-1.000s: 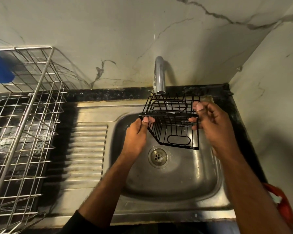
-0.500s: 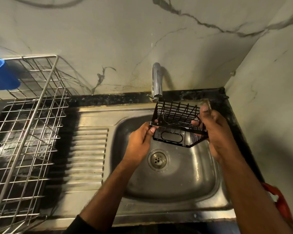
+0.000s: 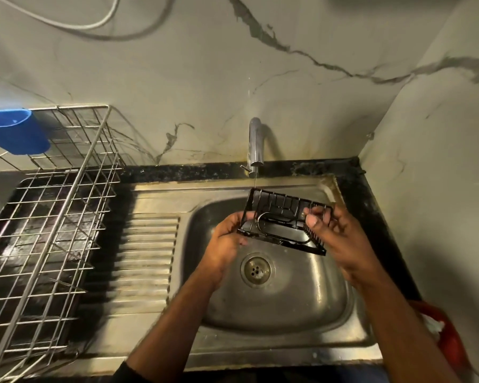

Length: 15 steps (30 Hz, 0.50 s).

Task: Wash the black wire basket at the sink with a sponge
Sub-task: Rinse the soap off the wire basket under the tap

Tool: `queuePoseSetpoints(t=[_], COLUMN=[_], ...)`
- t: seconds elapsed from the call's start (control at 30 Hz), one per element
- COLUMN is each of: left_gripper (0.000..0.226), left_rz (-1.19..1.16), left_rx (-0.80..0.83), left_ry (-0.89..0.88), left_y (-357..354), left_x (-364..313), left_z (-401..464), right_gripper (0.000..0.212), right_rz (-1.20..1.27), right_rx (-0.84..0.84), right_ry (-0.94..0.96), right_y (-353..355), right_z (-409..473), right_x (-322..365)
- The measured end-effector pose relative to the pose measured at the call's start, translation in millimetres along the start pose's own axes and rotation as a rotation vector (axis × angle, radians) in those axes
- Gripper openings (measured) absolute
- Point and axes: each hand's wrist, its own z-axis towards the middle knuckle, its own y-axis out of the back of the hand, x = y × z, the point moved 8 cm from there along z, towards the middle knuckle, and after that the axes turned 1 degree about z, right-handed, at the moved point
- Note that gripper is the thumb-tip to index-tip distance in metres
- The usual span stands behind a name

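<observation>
Spanning both hands: black wire basket

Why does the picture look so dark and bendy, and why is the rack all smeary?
Head view: dim yellowish light; the wide lens bends the wall and counter lines; the steel sink shows soft glare; the wire dish rack at left is streaked with motion blur, while the black wire basket under the tap stays fairly sharp.

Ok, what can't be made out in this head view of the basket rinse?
- Sponge: none shows anywhere in the head view, so whether one is to hand is unknown.
- Left hand: its fingertips sit behind the black wire basket, so the grip there is partly hidden.
- Red item: cut off by the right forearm and the frame edge; unidentifiable.
- Blue container: cropped by the left edge.
</observation>
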Motion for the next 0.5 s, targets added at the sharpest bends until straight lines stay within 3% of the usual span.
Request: queuePoseSetpoints(t=[0.17, 0.3, 0.4, 0.5], left_gripper=[0.042, 0.05, 0.035, 0.034], left_rz=[-0.226, -0.093, -0.045, -0.13], left_rx=[0.099, 0.065, 0.093, -0.066], left_ry=[0.014, 0.028, -0.153, -0.12], left_y=[-5.6, -9.6, -24.6, -22.0], left_x=[-5.7, -12.4, -29.4, -24.3], left_z=[-13.3, -17.8, -19.2, -12.2], right_gripper=[0.067, 0.044, 0.026, 0.023], right_rz=[0.031, -0.294, -0.513, -0.563], right_rx=[0.062, 0.246, 0.322, 0.386], right_ry=[0.011, 0.093, 0.147, 0.17], right_y=[5.9, 1.8, -6.2, -21.5], right_z=[-12.3, -19.8, -23.9, -37.9], right_x=[-3.5, -3.5, -10.9, -26.0])
